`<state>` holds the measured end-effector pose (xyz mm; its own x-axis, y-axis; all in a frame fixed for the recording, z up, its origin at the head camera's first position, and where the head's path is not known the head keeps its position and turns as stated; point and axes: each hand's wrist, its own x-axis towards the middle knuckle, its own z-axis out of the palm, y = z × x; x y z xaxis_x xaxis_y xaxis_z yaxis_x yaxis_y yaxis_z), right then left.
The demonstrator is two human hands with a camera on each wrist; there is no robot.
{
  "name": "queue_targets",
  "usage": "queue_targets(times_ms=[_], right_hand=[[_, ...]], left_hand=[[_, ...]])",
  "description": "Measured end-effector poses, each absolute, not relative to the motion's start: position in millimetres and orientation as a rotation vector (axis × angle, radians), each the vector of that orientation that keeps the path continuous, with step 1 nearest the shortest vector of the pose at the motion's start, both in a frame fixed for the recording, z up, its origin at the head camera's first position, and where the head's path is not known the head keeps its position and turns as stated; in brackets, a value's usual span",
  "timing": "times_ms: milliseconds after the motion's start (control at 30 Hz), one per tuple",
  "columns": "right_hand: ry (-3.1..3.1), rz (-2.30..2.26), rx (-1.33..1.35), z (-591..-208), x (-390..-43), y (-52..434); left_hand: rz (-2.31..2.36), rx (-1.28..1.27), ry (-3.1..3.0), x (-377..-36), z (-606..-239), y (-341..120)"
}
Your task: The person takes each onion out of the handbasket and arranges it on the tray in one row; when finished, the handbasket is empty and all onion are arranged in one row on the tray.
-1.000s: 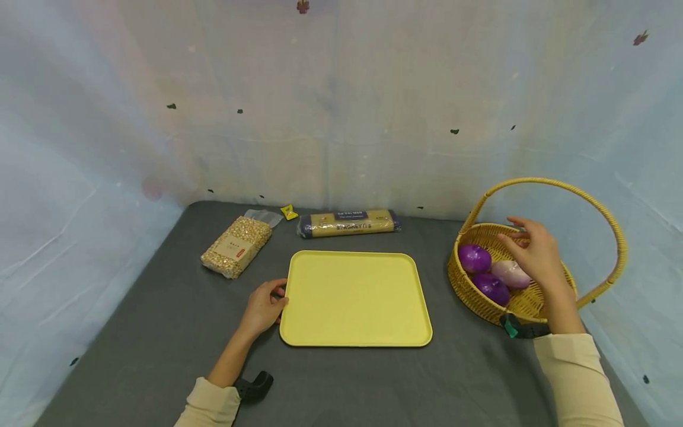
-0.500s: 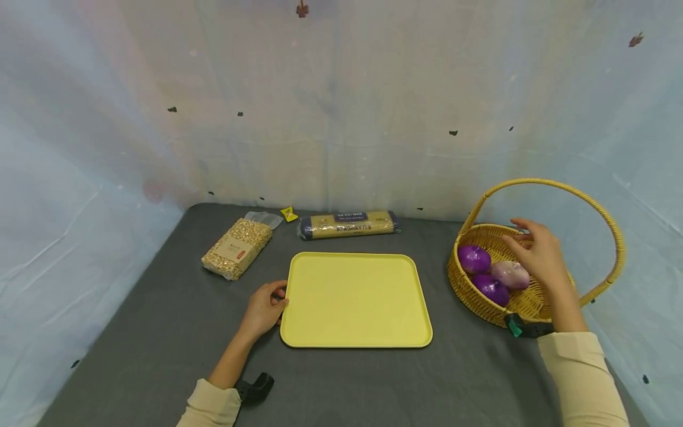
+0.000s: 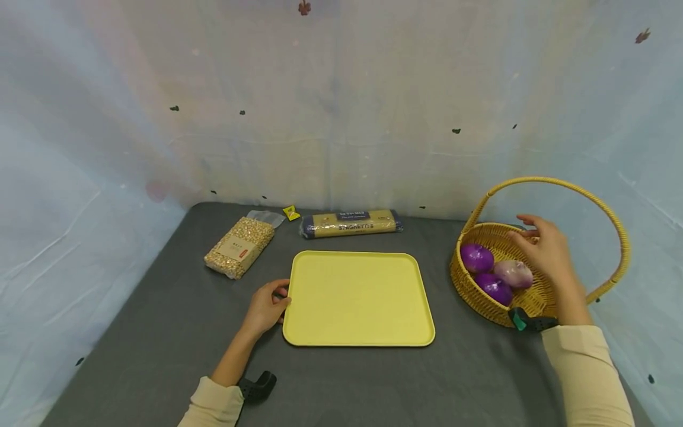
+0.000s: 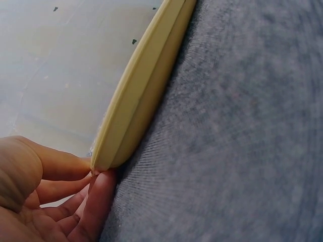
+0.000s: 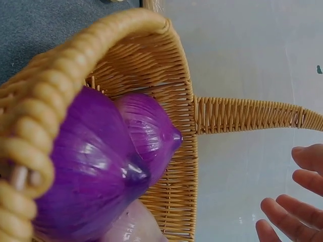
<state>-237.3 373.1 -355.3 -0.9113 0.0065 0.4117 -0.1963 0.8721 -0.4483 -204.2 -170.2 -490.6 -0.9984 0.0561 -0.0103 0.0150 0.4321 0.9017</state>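
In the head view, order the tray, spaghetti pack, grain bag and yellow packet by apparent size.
1. Tray
2. Spaghetti pack and grain bag: too alike in area to rank; the former longer, the latter broader.
3. Yellow packet

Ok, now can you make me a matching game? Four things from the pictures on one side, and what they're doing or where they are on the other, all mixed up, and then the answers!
Things:
1. left hand
2. right hand
3. spaghetti packet
4. purple onions

Places and states:
A. inside the basket
B. pinching the edge of the yellow tray
C. lying on the table past the tray's far edge
D. raised by the basket, holding nothing

Right pairs: 1-B, 2-D, 3-C, 4-A
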Motion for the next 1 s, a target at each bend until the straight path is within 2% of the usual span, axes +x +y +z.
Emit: queue_targets(times_ms=[600,1000], right_hand=[[-2.691,0.676,0.13,-348,-253,377],[-2.679,0.693,0.138,-362,-265,385]], left_hand=[[1.658,0.051,2.619,-206,-490,-170],[1.654,0.073,2.641,-204,-490,-170]])
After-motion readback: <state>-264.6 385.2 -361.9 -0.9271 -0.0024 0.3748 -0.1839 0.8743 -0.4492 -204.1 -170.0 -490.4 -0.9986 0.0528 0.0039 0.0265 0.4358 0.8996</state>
